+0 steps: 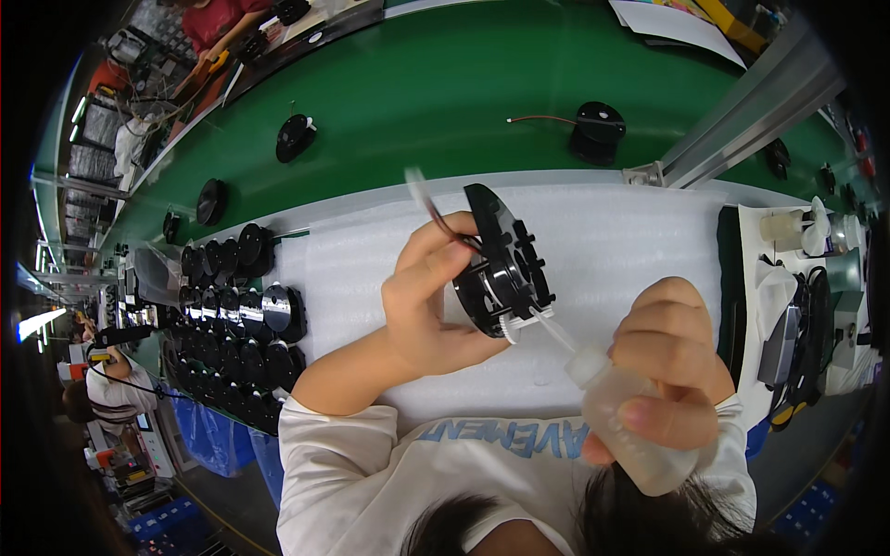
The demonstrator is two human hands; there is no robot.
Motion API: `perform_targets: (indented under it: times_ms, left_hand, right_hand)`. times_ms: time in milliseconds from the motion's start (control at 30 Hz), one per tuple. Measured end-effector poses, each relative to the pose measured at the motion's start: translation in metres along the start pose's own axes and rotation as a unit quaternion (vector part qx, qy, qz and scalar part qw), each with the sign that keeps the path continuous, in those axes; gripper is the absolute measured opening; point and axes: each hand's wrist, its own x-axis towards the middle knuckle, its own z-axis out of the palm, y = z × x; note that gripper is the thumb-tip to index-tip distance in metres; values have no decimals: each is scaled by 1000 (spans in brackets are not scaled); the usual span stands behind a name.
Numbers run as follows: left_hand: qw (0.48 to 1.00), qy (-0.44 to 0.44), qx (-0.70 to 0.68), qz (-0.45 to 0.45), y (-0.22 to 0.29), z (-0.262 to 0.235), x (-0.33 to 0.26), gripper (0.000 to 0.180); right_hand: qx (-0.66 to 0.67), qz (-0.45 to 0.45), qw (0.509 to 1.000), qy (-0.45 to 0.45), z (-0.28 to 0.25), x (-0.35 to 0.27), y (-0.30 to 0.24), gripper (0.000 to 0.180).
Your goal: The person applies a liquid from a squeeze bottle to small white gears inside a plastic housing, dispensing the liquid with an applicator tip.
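My left hand [417, 301] is closed round a black round plastic assembly [508, 259], held tilted on its edge above the white work mat. A lead of thin wires [436, 215] rises from it past my thumb, its white end blurred. Low on the assembly sits a small white toothed gear [513, 326]. My right hand [672, 347] grips a translucent squeeze bottle [635, 431] with a pale liquid inside. The bottle's thin nozzle [554, 331] points up at the assembly beside the gear; whether the tip touches it I cannot tell.
Rows of similar black assemblies [250, 315] stand left of the white mat [352, 250]. Beyond lies a green conveyor belt [445, 83] carrying several more units. A metal post [742, 111] rises at the far right; jars [783, 227] and a black cable [816, 315] lie near it.
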Motion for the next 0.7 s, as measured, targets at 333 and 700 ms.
perform_targets:
  times_ms: [333, 700]
  left_hand:
    - [987, -15, -14, -160, 22, -3, 8, 76]
    - [970, -22, -116, -212, 21, -6, 4, 74]
  right_hand:
    - [-19, -11, 1000, 4, -1, 1, -1, 35]
    - [-10, -7, 1000, 2, 0, 0, -1, 34]
